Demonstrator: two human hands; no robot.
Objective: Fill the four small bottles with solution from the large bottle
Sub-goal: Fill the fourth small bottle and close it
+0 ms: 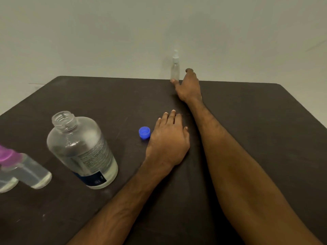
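Large bottle [81,149] is stood upright at the left of the bench [256,121], neck uncapped and part full, judged ready for pouring. Blue cap [144,132] is laid open side up just beside the left hand [169,138], probably kept near for recapping. The left hand is rested flat on the bench, fingers straight, nothing held; likely placed there as a brace during the far reach. Right hand [189,87] is stretched to the far edge, spread loosely, thumb at the foot of a clear small spray bottle [175,69], fingers just beside it and not closed round it. That bottle is standing upright, top on, seemingly empty, so it is judged the next to be fetched. Two pink-topped small bottles [26,170], blurred, are seen at far left, holding clear liquid. A fourth is not in view.
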